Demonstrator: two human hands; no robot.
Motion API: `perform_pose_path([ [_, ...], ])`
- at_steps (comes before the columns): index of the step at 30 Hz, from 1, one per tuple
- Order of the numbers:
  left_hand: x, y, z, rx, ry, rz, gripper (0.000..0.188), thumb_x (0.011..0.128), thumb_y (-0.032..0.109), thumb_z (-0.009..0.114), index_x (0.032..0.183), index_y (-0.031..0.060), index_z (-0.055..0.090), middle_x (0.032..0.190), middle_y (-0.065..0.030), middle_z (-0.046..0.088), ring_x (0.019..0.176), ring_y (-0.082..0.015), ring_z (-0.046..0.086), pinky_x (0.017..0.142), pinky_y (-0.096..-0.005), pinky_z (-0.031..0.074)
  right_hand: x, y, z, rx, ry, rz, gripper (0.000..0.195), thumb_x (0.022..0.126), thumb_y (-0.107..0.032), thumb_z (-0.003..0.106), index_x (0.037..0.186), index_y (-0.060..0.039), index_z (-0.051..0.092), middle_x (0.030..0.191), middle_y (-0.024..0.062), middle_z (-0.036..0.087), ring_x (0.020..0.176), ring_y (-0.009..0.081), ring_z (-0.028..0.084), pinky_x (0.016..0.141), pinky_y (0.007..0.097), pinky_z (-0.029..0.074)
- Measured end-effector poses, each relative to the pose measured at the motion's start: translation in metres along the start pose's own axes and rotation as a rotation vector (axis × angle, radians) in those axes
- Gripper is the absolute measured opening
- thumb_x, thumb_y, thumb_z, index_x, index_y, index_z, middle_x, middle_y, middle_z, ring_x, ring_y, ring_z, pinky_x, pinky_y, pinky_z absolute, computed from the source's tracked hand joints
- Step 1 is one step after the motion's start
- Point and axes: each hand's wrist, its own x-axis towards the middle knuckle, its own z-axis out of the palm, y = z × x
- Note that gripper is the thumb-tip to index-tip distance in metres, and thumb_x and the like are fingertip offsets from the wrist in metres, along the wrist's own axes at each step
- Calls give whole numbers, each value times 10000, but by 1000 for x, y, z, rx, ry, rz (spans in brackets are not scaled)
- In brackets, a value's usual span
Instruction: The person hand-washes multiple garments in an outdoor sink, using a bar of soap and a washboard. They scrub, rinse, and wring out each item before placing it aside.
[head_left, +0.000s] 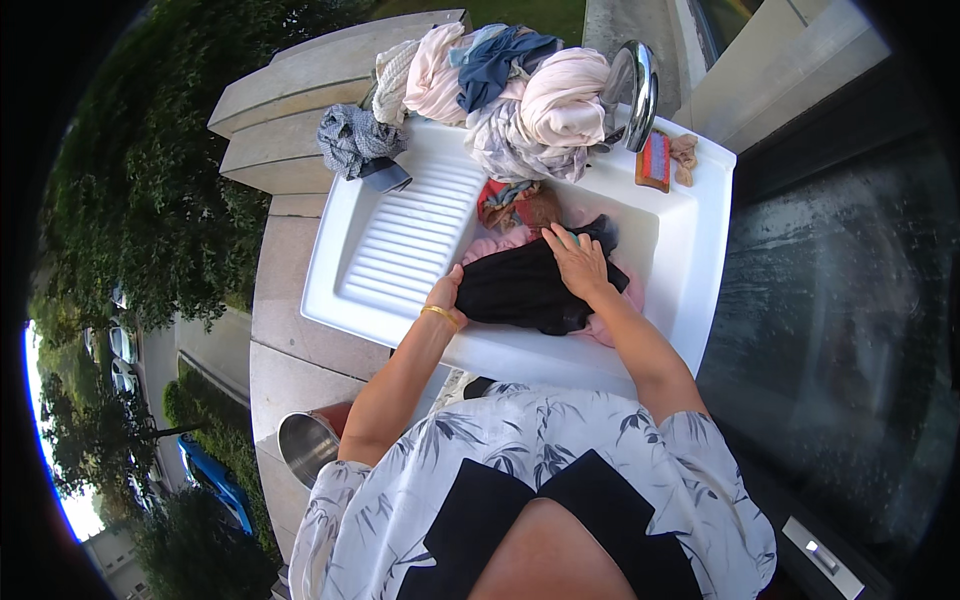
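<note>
A black garment (510, 289) is stretched over the basin of a white laundry sink (679, 247). My left hand (450, 296), with a gold bracelet at its wrist, grips the garment's left end near the washboard. On top of the cloth, towards its right end, lies my right hand (581, 262). A bit of green shows under its fingers; what it is cannot be made out. Pink cloth (499, 244), a red patterned cloth (501, 202) and a dark wet cloth (602, 231) lie around the garment in the basin, beside some cloudy water (634, 225).
Left of the basin is the ribbed washboard (409, 232). Heaped clothes (517, 90) line the far rim beside a chrome faucet (641, 97). A checked cloth (356, 139) sits at the far left corner. A scrub brush (654, 161) rests at right. A metal bucket (307, 450) stands lower left.
</note>
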Motion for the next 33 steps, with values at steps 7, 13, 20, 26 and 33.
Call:
perform_pose_path([
  [7, 4, -3, 12, 128, 6, 68, 376, 996, 351, 393, 1175, 86, 592, 1133, -121, 648, 1037, -273, 629, 955, -436, 478, -4, -120, -2, 583, 149, -200, 619, 826, -66, 587, 1404, -66, 364, 1335, 145, 426, 999, 340, 469, 913, 415, 419],
  [13, -46, 16, 29, 121, -65, 58, 369, 993, 299, 423, 1128, 19, 623, 1120, -141, 660, 1014, -270, 641, 944, -382, 484, -9, -35, -13, 197, -77, -49, 581, 864, -149, 579, 1411, -131, 382, 1409, 6, 423, 978, 261, 474, 823, 358, 406],
  [20, -69, 80, 62, 255, -320, 392, 325, 971, 253, 501, 1068, -29, 632, 1042, -133, 677, 934, -224, 663, 864, -331, 514, -40, 33, -39, 348, 258, 140, 445, 850, -77, 556, 1291, -74, 499, 1256, 129, 517, 1030, 319, 526, 857, 400, 439],
  [26, -100, 86, 104, 485, -466, 528, 354, 978, 256, 524, 1106, -60, 622, 1060, -103, 675, 936, -163, 645, 858, -279, 495, -94, -4, -54, 286, -209, -255, 477, 826, -128, 609, 1284, -54, 496, 1287, 137, 514, 1139, 343, 510, 931, 413, 404],
  [33, -128, 82, 117, 868, -772, 357, 335, 970, 251, 543, 1088, -44, 650, 1013, -100, 695, 885, -140, 661, 806, -262, 516, -29, -5, -98, 512, 184, 116, 645, 742, -208, 720, 1332, -127, 472, 1285, 131, 557, 1199, 302, 501, 994, 484, 340],
])
